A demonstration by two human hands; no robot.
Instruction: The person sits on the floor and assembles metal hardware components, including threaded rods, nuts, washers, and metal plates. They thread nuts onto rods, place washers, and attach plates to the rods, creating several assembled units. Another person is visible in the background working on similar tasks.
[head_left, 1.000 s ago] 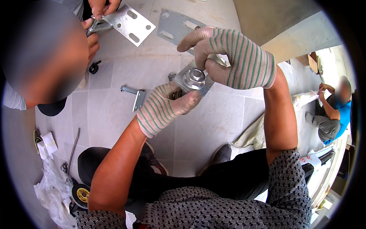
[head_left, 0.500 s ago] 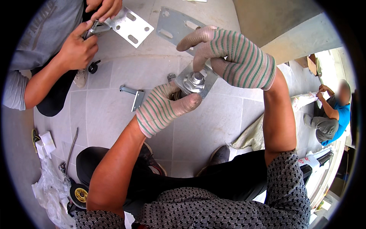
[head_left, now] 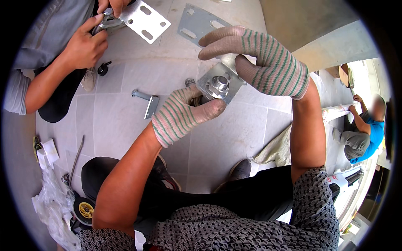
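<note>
My left hand point(head_left: 178, 113), in a striped knit glove, is closed around a bolted metal bracket point(head_left: 206, 78) from its left and near side. A threaded bolt end with a large hex nut point(head_left: 219, 85) stands up through the bracket's square plate. Just beyond it, my gloved right hand point(head_left: 272, 62) hovers with thumb and fingers apart, the thumb close to the plate's right edge. A shiny metal part point(head_left: 228, 60) shows between those fingers; whether they touch it I cannot tell. Left of the bracket, a bolt with a small angled plate point(head_left: 151, 107) lies on the tiles.
A flat slotted plate point(head_left: 190, 21) lies on the floor ahead. At upper left a co-worker's hands point(head_left: 86, 46) hold another slotted plate point(head_left: 146, 19). Plastic wrap point(head_left: 52, 209) and a yellow-hubbed wheel point(head_left: 85, 210) are at lower left. Another person point(head_left: 364, 129) crouches far right.
My right fingertip has lifted off the nut, and the hand has shifted slightly right with its fingers spread. The bracket in my left hand has moved slightly right.
</note>
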